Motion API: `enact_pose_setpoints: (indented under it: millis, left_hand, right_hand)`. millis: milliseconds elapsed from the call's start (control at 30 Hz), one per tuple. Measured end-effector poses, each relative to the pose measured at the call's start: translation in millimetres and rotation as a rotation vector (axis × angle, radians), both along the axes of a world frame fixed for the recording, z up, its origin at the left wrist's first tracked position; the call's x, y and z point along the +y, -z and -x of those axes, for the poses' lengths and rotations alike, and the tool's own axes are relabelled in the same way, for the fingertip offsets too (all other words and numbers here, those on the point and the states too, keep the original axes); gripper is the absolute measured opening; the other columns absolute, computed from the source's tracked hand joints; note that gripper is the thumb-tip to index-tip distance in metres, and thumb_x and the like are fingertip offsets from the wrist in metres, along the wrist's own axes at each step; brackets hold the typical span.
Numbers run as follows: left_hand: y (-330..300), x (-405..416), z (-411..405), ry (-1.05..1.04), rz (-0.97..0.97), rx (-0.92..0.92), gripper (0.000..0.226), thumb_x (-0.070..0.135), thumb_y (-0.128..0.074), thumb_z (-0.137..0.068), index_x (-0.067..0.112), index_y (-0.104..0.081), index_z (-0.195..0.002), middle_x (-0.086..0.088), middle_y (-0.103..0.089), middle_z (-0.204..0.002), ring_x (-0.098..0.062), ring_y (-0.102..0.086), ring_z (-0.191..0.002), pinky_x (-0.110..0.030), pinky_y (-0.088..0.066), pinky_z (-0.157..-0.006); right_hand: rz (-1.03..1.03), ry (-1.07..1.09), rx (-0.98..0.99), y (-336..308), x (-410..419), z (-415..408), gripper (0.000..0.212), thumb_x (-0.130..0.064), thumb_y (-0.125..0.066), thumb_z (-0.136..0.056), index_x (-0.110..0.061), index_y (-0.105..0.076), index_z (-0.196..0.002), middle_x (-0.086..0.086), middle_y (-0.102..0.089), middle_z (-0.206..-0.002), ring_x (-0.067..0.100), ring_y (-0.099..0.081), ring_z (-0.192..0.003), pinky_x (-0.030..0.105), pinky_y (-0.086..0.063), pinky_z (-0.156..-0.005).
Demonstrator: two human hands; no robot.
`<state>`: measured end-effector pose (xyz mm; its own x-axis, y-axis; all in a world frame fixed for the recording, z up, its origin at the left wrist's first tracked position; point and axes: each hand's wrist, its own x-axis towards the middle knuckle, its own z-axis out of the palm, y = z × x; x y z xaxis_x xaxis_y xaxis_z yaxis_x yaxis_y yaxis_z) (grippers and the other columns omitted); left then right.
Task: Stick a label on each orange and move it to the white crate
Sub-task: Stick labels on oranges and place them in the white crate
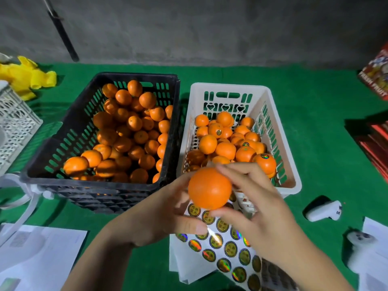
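Observation:
One orange is held up in front of me, above a label sheet of round holographic stickers. My right hand grips it from the right, thumb under it and fingers over its top. My left hand touches its left side with fingers extended. No label shows on the side facing me. The black crate at the left holds many unlabelled oranges. The white crate at the right holds several oranges, some with stickers on top.
Green cloth covers the table. Two white controllers lie at the right, white papers at the lower left. A white lattice basket and a yellow bag sit far left, red boxes far right.

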<state>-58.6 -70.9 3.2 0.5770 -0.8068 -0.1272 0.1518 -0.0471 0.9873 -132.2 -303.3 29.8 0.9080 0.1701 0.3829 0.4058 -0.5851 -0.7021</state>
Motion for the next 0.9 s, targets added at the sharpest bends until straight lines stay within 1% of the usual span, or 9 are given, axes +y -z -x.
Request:
enact_pose_setpoints:
  millis: [100,200,300,433,533,600,667,767,900]
  left_hand:
    - [8,2,1,-0.082,-0.045,0.051,0.068,0.003,-0.072,-0.098,0.041,-0.048,-0.148,-0.002,-0.068,-0.143,-0.027,-0.067,-0.129,-0.042,-0.06,-0.1]
    - [15,5,2,-0.172,-0.002,0.048,0.067,-0.006,-0.063,-0.1,0.037,-0.048,-0.148,-0.005,-0.065,-0.145,-0.03,-0.066,-0.131,-0.043,-0.059,-0.1]
    - [13,7,-1,-0.237,0.026,0.016,0.074,-0.009,-0.06,-0.099,0.042,-0.045,-0.15,-0.003,-0.061,-0.149,-0.028,-0.062,-0.135,-0.043,-0.059,-0.101]
    - [14,10,-9,-0.342,0.003,-0.041,0.065,-0.004,-0.057,-0.099,0.028,-0.043,-0.154,-0.007,-0.063,-0.147,-0.031,-0.062,-0.134,-0.055,-0.055,-0.107]
    - [10,10,-18,-0.429,0.001,-0.084,0.055,-0.004,-0.055,-0.102,0.02,-0.047,-0.151,-0.01,-0.064,-0.145,-0.034,-0.061,-0.135,-0.058,-0.049,-0.113]
    - [6,7,-30,-0.463,-0.003,-0.134,0.05,-0.007,-0.054,-0.104,0.017,-0.049,-0.148,-0.01,-0.065,-0.143,-0.036,-0.06,-0.134,-0.055,-0.05,-0.112]
    - [4,4,-45,-0.499,-0.032,-0.191,0.044,-0.006,-0.054,-0.106,0.016,-0.052,-0.144,-0.008,-0.066,-0.14,-0.03,-0.063,-0.131,-0.048,-0.054,-0.109]
    - [5,3,-69,-0.473,-0.099,-0.295,0.034,0.01,-0.06,-0.107,0.015,-0.055,-0.139,-0.007,-0.068,-0.135,-0.028,-0.066,-0.126,-0.052,-0.056,-0.105]
    - [33,10,-128,-0.769,-0.445,-0.726,0.03,0.023,-0.064,-0.104,0.018,-0.065,-0.134,-0.004,-0.059,-0.139,-0.022,-0.057,-0.127,-0.046,-0.049,-0.108]
  right_hand:
    - [-0.008,0.243,-0.094,13,-29,-31,0.061,-0.051,-0.075,-0.087,-0.037,-0.053,-0.142,-0.011,-0.05,-0.135,0.003,-0.052,-0.125,0.016,-0.046,-0.104]
    - [0.156,0.447,-0.066,51,-62,-72,0.063,-0.022,-0.082,-0.089,-0.012,-0.057,-0.147,0.01,-0.045,-0.134,0.024,-0.048,-0.13,0.03,-0.043,-0.109]
    - [0.244,0.38,0.144,88,-71,-95,0.06,-0.002,-0.075,-0.089,-0.011,-0.059,-0.147,0.02,-0.046,-0.132,0.043,-0.048,-0.126,0.04,-0.037,-0.113]
    - [0.381,0.325,0.1,100,-76,-96,0.06,-0.042,-0.063,-0.096,-0.024,-0.054,-0.152,0.008,-0.042,-0.131,0.034,-0.04,-0.124,0.039,-0.027,-0.113]
    - [0.06,0.347,0.162,88,-61,-97,0.054,-0.067,-0.038,-0.091,-0.052,-0.061,-0.138,-0.015,-0.043,-0.118,0.012,-0.037,-0.12,0.026,-0.021,-0.11]
    - [-0.322,0.185,0.362,76,-43,-102,0.035,-0.063,-0.042,-0.093,-0.062,-0.073,-0.109,-0.037,-0.059,-0.106,-0.002,-0.056,-0.111,0.024,-0.043,-0.102]
    - [-0.501,-0.046,0.495,74,-28,-102,0.025,-0.042,-0.054,-0.105,-0.045,-0.076,-0.118,-0.018,-0.077,-0.115,0.006,-0.071,-0.11,0.024,-0.056,-0.094]
    - [-0.732,0.009,0.417,90,-20,-97,0.03,-0.03,-0.069,-0.097,-0.029,-0.075,-0.126,0.005,-0.077,-0.124,0.025,-0.074,-0.113,0.032,-0.063,-0.085]
    - [-0.791,0.093,0.402,108,-24,-103,0.044,-0.046,-0.076,-0.093,-0.027,-0.071,-0.132,0.007,-0.075,-0.127,0.029,-0.074,-0.114,0.042,-0.063,-0.087]
